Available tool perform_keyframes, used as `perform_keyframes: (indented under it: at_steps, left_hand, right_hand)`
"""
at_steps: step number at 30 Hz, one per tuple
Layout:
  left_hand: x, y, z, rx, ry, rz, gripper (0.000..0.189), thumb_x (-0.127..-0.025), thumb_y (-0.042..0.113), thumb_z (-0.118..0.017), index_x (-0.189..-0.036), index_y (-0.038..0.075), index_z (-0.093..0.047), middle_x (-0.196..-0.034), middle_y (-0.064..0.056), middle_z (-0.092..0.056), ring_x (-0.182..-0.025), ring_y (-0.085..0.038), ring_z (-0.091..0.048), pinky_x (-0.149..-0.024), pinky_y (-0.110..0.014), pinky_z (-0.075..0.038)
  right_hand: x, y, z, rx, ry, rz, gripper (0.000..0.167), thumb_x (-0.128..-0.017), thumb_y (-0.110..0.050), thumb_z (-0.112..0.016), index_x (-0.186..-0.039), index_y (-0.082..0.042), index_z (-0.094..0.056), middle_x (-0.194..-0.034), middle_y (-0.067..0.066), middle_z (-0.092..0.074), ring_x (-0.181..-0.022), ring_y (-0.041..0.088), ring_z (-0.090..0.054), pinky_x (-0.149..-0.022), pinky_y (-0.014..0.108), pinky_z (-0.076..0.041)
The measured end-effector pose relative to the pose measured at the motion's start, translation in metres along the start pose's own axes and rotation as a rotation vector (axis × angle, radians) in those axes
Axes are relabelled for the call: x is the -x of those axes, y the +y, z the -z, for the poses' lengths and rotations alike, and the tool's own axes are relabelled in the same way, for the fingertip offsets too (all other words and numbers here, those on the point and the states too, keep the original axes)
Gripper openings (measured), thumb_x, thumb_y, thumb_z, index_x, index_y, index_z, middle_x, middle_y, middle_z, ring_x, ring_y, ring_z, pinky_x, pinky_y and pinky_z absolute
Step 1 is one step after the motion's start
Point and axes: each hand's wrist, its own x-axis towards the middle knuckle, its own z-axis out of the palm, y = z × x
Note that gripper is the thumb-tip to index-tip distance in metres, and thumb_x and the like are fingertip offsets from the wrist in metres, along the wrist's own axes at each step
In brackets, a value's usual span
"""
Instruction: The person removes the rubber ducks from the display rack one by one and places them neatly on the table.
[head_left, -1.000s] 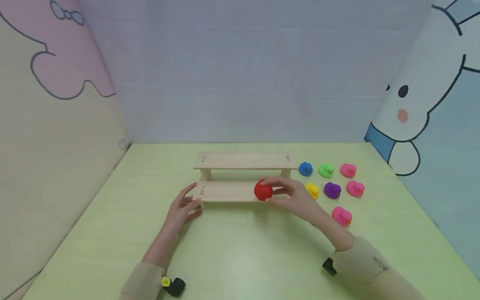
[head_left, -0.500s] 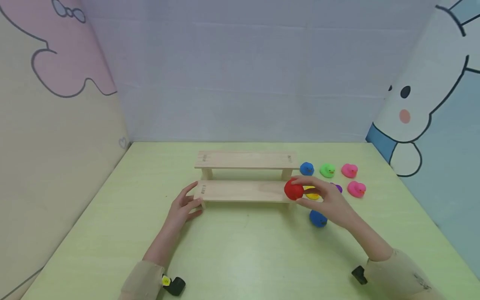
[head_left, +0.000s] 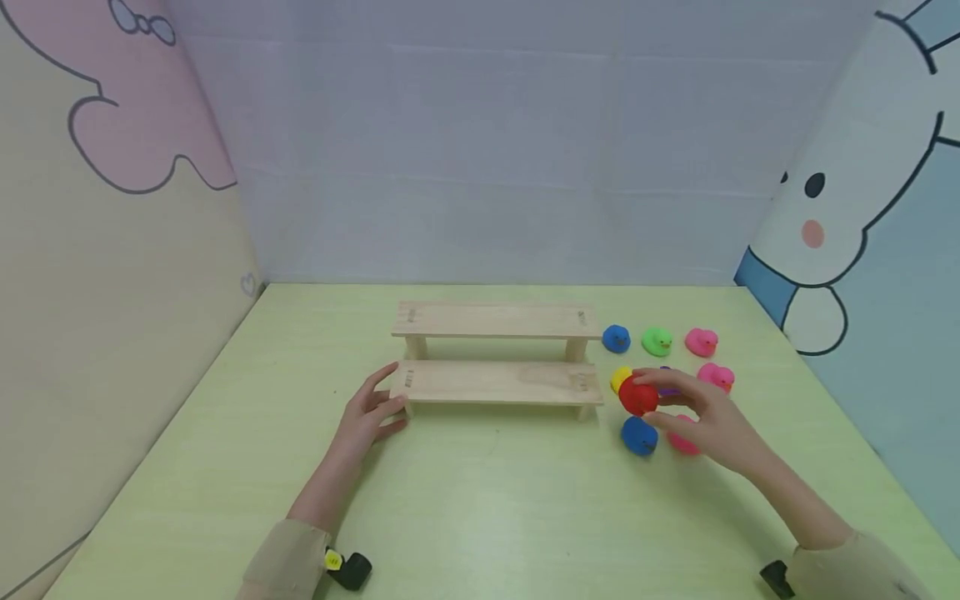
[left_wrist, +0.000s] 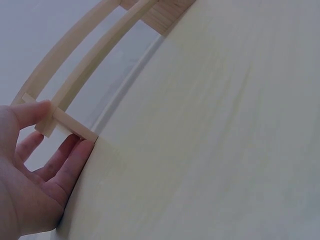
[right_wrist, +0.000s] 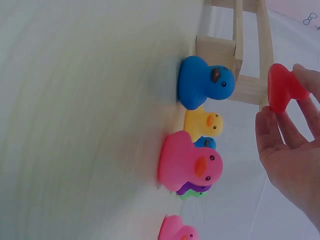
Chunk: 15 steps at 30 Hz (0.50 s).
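A two-step wooden shelf stands mid-table with nothing on its boards. My left hand holds its left end; in the left wrist view the thumb presses the board's end and the fingers lie against the leg. To the right of the shelf, my right hand pinches a red rubber duck between thumb and fingers. The red duck is raised off the table, as the right wrist view shows. It partly covers a yellow duck in the head view. Nearest to it in front are a blue duck and a pink duck.
Behind my right hand are a purple duck, partly hidden, and another pink duck. The back row has a blue duck, a green duck and a pink duck. A pale curtain hangs behind the table.
My right hand has carried the red duck rightward, from over the shelf's lower board to among the ducks beside the shelf. My left hand stays at the shelf's left end.
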Motion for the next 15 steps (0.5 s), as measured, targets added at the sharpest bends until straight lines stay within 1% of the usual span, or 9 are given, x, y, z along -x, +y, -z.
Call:
perform_keyframes:
  at_steps: [2, 8, 11, 15]
  left_hand:
    - [0.0, 0.0, 0.0, -0.001, 0.0, -0.001, 0.06, -0.098, 0.021, -0.062, -0.15, 0.035, -0.037, -0.13, -0.013, -0.055, -0.106, -0.014, -0.062, -0.096, -0.039, -0.058]
    - [-0.001, -0.001, -0.001, -0.002, 0.008, -0.003, 0.059, -0.098, 0.021, -0.061, -0.15, 0.035, -0.038, -0.131, -0.014, -0.055, -0.108, -0.016, -0.062, -0.096, -0.039, -0.058]
    - [-0.001, -0.001, -0.001, -0.003, 0.008, -0.002, 0.059, -0.098, 0.021, -0.061, -0.151, 0.034, -0.037, -0.131, -0.014, -0.055, -0.108, -0.015, -0.062, -0.096, -0.039, -0.058]
    - [0.0, 0.0, -0.001, -0.006, 0.005, -0.007, 0.059, -0.098, 0.021, -0.061, -0.151, 0.033, -0.037, -0.13, -0.014, -0.055, -0.106, -0.016, -0.063, -0.095, -0.039, -0.058]
  right_hand:
    - [0.005, 0.005, 0.004, 0.015, 0.001, -0.013, 0.043, -0.087, -0.012, -0.075, -0.128, -0.015, -0.061, -0.127, 0.002, -0.061, -0.103, -0.01, -0.055, -0.082, 0.018, -0.058]
    - [0.019, 0.015, 0.014, 0.018, 0.0, -0.033, 0.047, -0.086, -0.01, -0.075, -0.13, -0.012, -0.06, -0.12, -0.025, -0.056, -0.106, -0.013, -0.051, -0.078, 0.017, -0.058]
    - [0.024, 0.02, 0.019, 0.024, -0.001, -0.045, 0.047, -0.087, -0.01, -0.074, -0.131, -0.011, -0.059, -0.12, -0.03, -0.054, -0.106, -0.014, -0.05, -0.078, 0.016, -0.057]
    - [0.03, 0.029, 0.025, 0.027, 0.002, -0.051, 0.046, -0.087, -0.01, -0.073, -0.131, -0.011, -0.059, -0.12, -0.031, -0.054, -0.106, -0.014, -0.05, -0.079, 0.014, -0.056]
